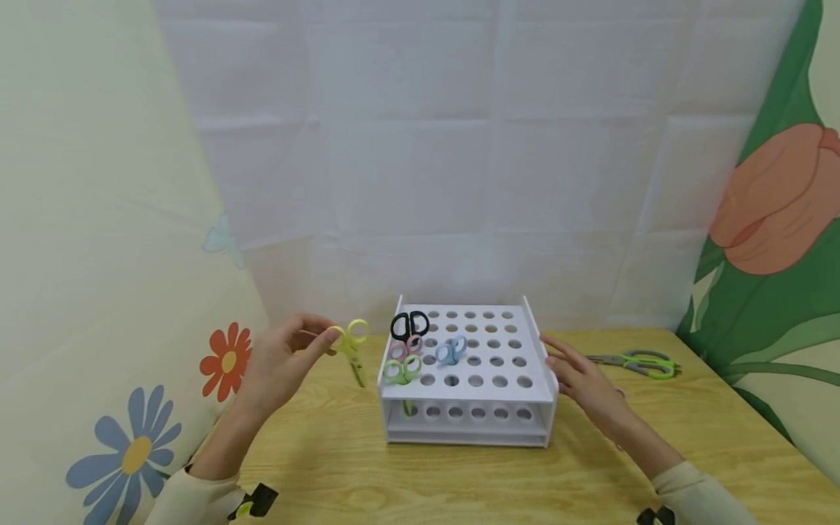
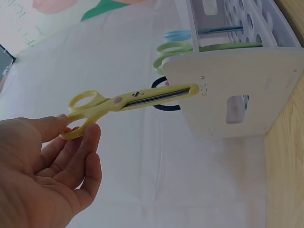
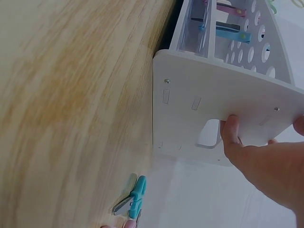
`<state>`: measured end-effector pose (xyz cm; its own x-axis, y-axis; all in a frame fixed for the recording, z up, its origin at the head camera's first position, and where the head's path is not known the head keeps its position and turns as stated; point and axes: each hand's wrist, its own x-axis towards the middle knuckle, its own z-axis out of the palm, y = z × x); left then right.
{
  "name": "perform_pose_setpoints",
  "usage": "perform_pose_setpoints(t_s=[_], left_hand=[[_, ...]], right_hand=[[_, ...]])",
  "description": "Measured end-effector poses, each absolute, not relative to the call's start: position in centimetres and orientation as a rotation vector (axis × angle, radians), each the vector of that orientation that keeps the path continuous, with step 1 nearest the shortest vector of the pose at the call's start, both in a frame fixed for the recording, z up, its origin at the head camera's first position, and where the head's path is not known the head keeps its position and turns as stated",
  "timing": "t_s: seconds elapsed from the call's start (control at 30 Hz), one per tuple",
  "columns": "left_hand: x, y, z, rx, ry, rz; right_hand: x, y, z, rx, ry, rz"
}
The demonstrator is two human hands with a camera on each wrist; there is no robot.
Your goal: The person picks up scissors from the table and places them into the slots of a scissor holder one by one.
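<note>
My left hand pinches yellow scissors by one handle loop, left of a white holed rack. Their blades are together, angled down in the head view; in the left wrist view the tip overlaps the rack's side panel. My right hand rests on the rack's right side, a finger beside the panel's cut-out in the right wrist view. Handles stick up from the rack's holes: black scissors, pink scissors, green scissors at the left, and blue scissors further in.
On the wooden table, green-and-grey scissors lie right of the rack. A pink loop shows partly behind my right wrist. A white cloth hangs behind, with flower-printed panels at the sides.
</note>
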<state>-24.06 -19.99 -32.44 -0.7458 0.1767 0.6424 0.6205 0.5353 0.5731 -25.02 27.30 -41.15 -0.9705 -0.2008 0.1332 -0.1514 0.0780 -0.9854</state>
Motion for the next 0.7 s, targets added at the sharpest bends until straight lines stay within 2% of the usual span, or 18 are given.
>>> perform_pose_setpoints(t_s=[0.7], left_hand=[[-22.1,-18.5,-31.4,-0.539,-2.341,-1.383]], right_hand=[[-25.1,27.3,-41.2,-0.351,2.288,-2.07]])
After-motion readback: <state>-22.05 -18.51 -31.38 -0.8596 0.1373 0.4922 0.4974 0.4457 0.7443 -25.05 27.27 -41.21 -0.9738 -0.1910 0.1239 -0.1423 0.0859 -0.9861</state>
